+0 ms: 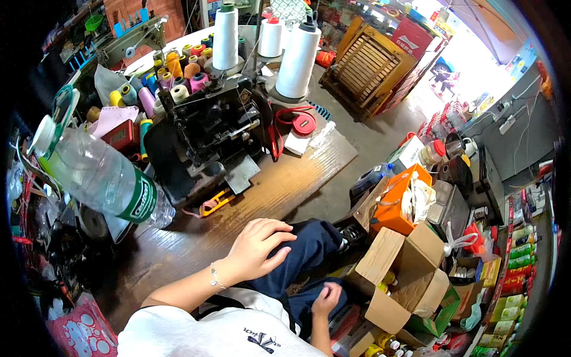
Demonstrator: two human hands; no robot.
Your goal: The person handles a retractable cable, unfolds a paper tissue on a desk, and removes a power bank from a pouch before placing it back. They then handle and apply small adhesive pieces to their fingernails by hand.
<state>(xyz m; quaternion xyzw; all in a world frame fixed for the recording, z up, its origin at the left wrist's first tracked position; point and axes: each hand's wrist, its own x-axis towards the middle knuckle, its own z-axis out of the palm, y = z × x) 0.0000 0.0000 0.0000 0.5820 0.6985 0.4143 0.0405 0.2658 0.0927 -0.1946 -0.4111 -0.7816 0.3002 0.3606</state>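
My left hand (256, 249), with a thin bracelet at the wrist, is held over my dark trousers by the table's front edge. Its fingers are stretched and slightly apart, with nothing in them. Lower down, my right hand (327, 298) rests on my thigh, fingers loosely curled, and no object shows in it. Nearest the left hand on the wooden table (297, 184) lies a small yellow-handled tool (215, 203). Behind it stands a black sewing machine (208, 128). A large clear water bottle (110, 169) with a green label is left of the machine.
Big white thread cones (298, 59) and several coloured spools (187, 62) stand behind the machine. A red tape measure (304, 124) lies to its right. On my right are an open cardboard box (386, 306), an orange box (392, 208) and shelved bottles (523, 256). A wooden folding item (369, 68) stands farther back.
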